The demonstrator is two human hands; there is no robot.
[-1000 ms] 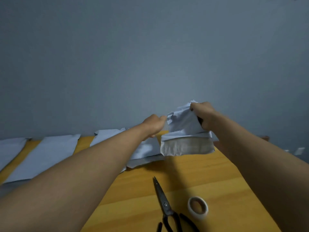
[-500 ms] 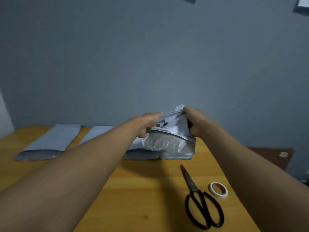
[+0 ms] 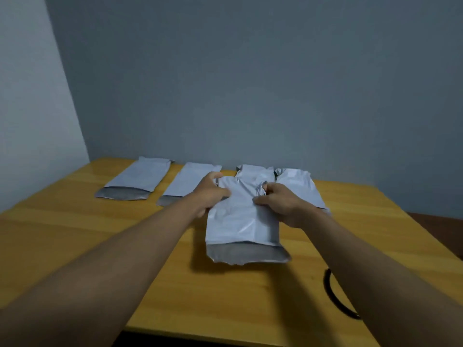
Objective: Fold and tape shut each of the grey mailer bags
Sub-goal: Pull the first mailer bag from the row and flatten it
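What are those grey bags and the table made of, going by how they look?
The mailer bag in both hands looks like thin plastic film: it crumples where the right hand pinches it, shows soft creases and a faint sheen, and its open flap looks darker and glossier inside. The table looks like wood or wood-look laminate, honey-coloured with long grain streaks and a smooth, slightly reflective finish; which one cannot be told.

Five grey mailer bags [image 3: 240,221], two hands [image 3: 210,194], and one wooden table [image 3: 75,234].

One grey mailer bag [image 3: 240,219] lies flat near the table's middle, its darker flap open toward the person; four other bags [image 3: 136,180] lie behind.
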